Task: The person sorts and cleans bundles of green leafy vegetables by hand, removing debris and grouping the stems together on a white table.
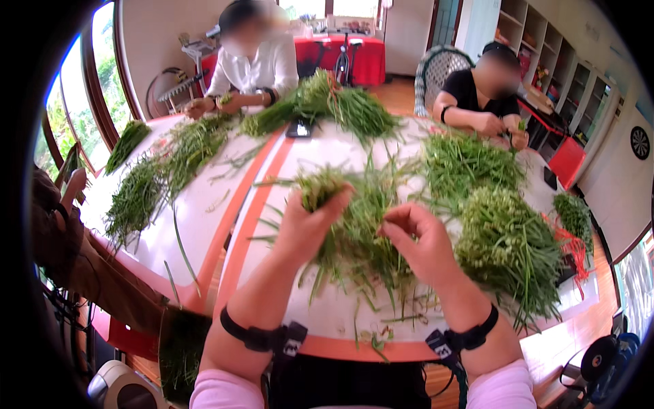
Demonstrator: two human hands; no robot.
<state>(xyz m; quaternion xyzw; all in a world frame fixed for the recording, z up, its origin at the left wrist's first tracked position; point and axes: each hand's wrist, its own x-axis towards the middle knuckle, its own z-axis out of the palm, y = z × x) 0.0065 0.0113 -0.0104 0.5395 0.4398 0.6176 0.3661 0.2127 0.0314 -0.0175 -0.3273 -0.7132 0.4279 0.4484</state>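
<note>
My left hand (311, 220) is closed around a bunch of green stalks (319, 189), budded ends showing above the fist. To its right, my right hand (416, 237) has thumb and fingertips pinched together at the edge of a loose pile of green stalks (365, 220); whether a stalk is between them cannot be told. The loose pile lies on the white table (317, 327) under and between both hands. Right of my right hand is a large heap of budded stalks (503, 245), with another green pile (470, 163) behind it. Small trimmings lie near the table's front edge.
Across the table, a person in white (255, 66) and a person in black (485, 102) handle stalks; another person's arm (74, 186) is at far left. A tied bundle (357, 110), phones (299, 129) and red ties (572, 250) lie on the table. A container of greens (184, 353) stands below left.
</note>
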